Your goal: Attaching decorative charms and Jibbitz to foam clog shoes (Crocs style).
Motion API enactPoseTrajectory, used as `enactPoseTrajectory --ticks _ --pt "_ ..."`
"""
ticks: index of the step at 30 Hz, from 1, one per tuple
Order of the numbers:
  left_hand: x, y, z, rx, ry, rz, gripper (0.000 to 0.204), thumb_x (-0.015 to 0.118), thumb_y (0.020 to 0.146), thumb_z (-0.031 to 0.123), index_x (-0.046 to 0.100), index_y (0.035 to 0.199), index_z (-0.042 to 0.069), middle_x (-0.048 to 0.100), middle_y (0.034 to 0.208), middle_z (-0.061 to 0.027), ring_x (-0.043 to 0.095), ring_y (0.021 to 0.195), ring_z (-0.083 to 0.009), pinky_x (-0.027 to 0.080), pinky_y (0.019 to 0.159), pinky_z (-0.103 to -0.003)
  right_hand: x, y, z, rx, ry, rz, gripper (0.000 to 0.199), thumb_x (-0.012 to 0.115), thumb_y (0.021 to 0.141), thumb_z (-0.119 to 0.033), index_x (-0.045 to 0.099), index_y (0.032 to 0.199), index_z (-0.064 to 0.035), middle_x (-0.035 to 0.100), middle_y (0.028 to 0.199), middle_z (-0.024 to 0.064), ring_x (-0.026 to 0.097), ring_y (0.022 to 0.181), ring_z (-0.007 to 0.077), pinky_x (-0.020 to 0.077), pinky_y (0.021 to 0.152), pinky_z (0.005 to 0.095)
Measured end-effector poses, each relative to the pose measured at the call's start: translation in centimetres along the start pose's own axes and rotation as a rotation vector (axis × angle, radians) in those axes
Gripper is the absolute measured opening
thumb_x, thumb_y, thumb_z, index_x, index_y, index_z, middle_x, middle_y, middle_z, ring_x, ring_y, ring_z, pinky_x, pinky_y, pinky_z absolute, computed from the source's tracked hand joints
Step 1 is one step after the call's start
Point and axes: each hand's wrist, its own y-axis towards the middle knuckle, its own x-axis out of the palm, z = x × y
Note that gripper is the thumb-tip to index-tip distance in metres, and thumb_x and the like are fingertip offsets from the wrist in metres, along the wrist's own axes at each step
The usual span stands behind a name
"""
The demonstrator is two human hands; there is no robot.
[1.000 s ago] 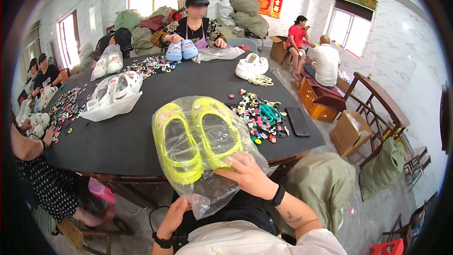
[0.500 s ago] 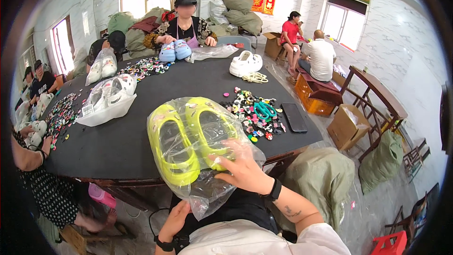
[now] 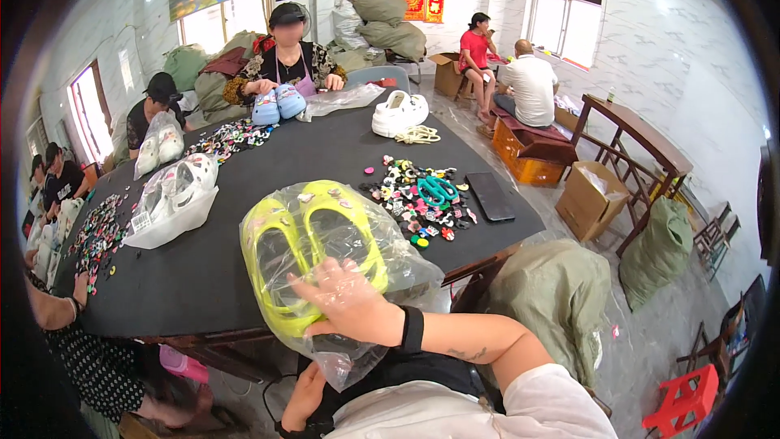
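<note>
A pair of lime-green clogs (image 3: 272, 264) sits side by side inside a clear plastic bag (image 3: 398, 260) at the table's near edge. My right hand (image 3: 349, 301) lies over the bag on the heel end of the clogs, fingers apart and slightly blurred. Below it, close to my body, my left hand (image 3: 305, 394) pinches the loose lower edge of the bag; some of its fingers are hidden. Small shoe charms (image 3: 406, 195) in many colours are heaped right of the bag, with a teal looped item (image 3: 437, 190) on top. A black phone (image 3: 490, 197) lies beside the heap.
On the dark table (image 3: 195, 284) stand a white tray (image 3: 175, 218) with bagged white clogs and, farther back, white clogs (image 3: 398, 114). Across it a co-worker holds blue clogs (image 3: 278, 104). More charms (image 3: 97, 232) lie left. A large green sack (image 3: 552, 301) stands at my right.
My right hand has moved left and farther over the clogs, its fingers spreading across the bag. My left hand stays low at the bag's edge. The view has shifted slightly.
</note>
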Motion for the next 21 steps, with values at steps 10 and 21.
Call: enactPoseTrajectory --ticks 10,21 --pt "0.4 -0.2 3.0 0.095 -0.193 0.173 0.045 0.038 0.104 0.036 0.043 0.135 0.003 0.061 0.118 -0.0112 0.060 0.106 -0.0209 0.047 0.093 -0.037 -0.9 0.0 2.3 -0.014 0.294 0.006 0.056 0.077 0.062 -0.054 0.063 0.095 -0.0110 0.054 0.082 0.0078 0.056 0.086 0.0278 0.0424 0.072 0.0395" --pt "-4.4 -2.2 9.1 0.190 -0.792 0.291 0.079 0.035 0.091 0.070 0.045 0.134 0.005 0.058 0.123 -0.0121 0.057 0.113 -0.0269 0.043 0.098 -0.040 -9.0 -2.3 1.4 -0.233 0.513 -0.074 0.065 0.078 0.055 -0.063 0.065 0.092 -0.0107 0.050 0.085 0.0067 0.051 0.079 0.0275 0.0418 0.065 0.0380"
